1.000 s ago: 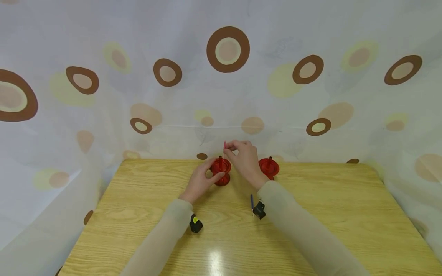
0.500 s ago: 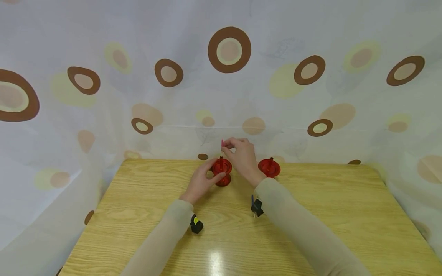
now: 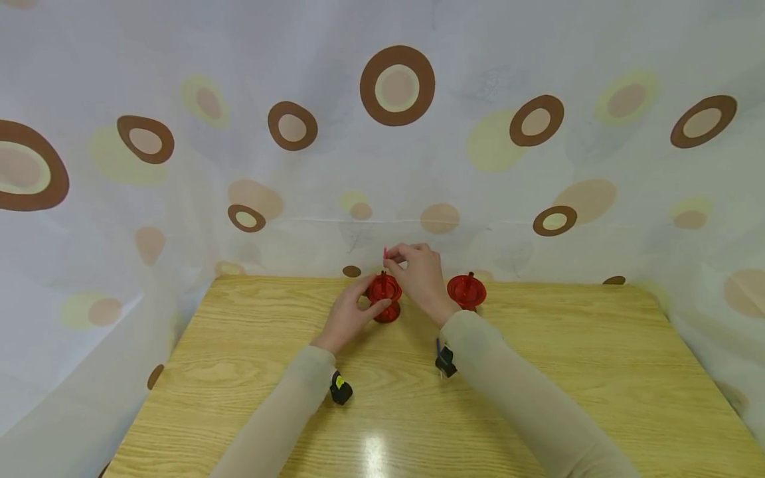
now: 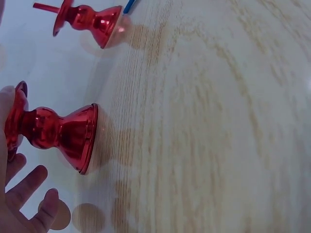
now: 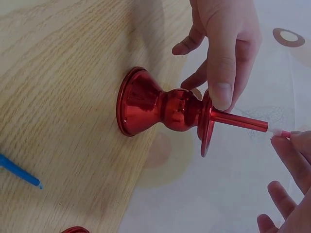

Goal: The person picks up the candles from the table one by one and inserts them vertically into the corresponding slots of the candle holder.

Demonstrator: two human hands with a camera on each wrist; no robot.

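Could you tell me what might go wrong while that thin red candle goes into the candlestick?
The candle is thin and pinched only at its tip by the right hand, so it might snap or tilt. The left hand steadies the candlestick only at its top disc, so it might tip. The right sleeve might nudge the second candlestick close behind it.

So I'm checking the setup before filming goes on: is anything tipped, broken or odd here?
Nothing stands out. Both red candle holders stand upright on the table. The left hand steadies the nearer one; the right hand pinches a thin candle in it.
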